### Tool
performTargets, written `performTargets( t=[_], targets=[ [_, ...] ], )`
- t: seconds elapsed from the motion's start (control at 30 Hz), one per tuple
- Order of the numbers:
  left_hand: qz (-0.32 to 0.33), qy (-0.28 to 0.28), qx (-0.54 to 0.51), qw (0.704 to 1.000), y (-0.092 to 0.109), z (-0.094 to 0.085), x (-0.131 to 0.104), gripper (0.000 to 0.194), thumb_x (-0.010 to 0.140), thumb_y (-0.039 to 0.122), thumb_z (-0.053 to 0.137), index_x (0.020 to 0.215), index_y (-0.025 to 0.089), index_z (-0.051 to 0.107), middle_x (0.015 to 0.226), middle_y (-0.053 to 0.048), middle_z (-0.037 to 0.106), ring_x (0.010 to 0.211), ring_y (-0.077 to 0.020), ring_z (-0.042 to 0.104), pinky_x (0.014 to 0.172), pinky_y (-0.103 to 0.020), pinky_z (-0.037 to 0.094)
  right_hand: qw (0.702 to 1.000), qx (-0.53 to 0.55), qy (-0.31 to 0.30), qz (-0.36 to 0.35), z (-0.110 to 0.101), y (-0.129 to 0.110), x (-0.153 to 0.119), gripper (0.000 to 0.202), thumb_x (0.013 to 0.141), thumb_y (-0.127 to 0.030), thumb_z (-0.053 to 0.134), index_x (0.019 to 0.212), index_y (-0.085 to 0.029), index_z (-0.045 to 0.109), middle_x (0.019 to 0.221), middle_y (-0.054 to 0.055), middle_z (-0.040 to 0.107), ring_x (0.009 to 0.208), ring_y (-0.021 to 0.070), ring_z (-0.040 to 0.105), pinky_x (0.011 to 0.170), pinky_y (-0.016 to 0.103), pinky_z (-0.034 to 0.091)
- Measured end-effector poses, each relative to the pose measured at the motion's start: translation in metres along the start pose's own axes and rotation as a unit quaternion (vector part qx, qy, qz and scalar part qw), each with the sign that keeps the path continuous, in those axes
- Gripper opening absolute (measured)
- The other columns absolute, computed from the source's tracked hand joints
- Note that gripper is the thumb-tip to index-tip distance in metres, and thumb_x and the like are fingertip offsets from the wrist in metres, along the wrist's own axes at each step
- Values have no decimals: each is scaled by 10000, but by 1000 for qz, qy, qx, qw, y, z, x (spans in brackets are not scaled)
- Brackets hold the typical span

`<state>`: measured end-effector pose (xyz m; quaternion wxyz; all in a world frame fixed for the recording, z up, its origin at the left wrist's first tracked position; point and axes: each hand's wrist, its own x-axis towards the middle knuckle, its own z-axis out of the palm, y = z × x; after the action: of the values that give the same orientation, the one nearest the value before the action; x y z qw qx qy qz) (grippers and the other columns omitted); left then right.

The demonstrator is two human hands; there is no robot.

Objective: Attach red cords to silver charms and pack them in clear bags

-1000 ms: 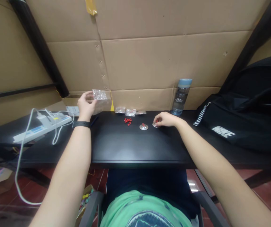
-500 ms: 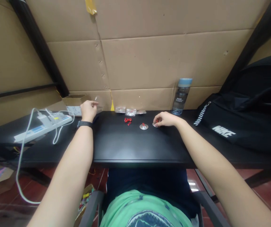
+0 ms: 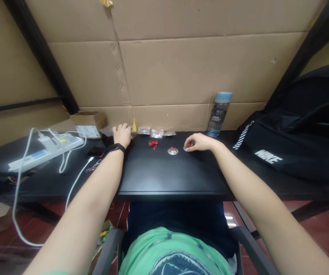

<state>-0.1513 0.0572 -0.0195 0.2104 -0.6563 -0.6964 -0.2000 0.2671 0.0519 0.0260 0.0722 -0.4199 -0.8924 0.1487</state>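
My right hand (image 3: 200, 142) pinches a small metal finger cymbal (image 3: 186, 149) by its red cord at the tabletop. Just left of it lies a second finger cymbal (image 3: 172, 151), dome up, with a red cord knot on top. Toward the back left, my left hand (image 3: 122, 134), a dark band at its wrist, is palm down with fingers spread. Crumpled clear plastic (image 3: 107, 131) shows beside and partly under it; whether the fingers press on it I cannot tell. Between my hands sit loose red cords (image 3: 153, 143) and several small clear packets (image 3: 156, 133).
A water bottle (image 3: 218, 114) stands at the back, near a black bag (image 3: 279, 149) on the right. On the left are a white power strip (image 3: 46, 152) with cables, an open cardboard box (image 3: 89, 123) and keys (image 3: 94, 166). Cardboard walls the back.
My left hand has moved right, away from the cardboard box, and its fingers now spread low over the table. The keys have come into view. My right hand stays on the finger cymbal.
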Motion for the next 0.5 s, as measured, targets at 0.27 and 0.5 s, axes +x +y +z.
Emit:
performTargets(
  t=[0.27, 0.5],
  targets=[
    [-25, 49, -40, 998, 5, -13, -7, 1002, 748, 233, 836, 1598, 247, 306, 1586, -199, 414, 1412, -433, 370, 1155, -603, 228, 1000, 9, -2, -4, 1, 1, 1, 288, 738, -396, 803, 969, -225, 809, 909, 26, 794, 813, 191, 711, 770, 270, 512],
    [-13, 80, -53, 995, 18, -26, -13, 1222, 751, 261, 844, 1663, 242, 30, 1707, -191, 164, 1506, -403, 239, 1198, -618, 157, 1000, 7, 0, -5, 2, 3, 2, 282, 742, -401, 801, 967, -229, 804, 928, 28, 796, 818, 194, 717, 770, 271, 519]
  ],
)
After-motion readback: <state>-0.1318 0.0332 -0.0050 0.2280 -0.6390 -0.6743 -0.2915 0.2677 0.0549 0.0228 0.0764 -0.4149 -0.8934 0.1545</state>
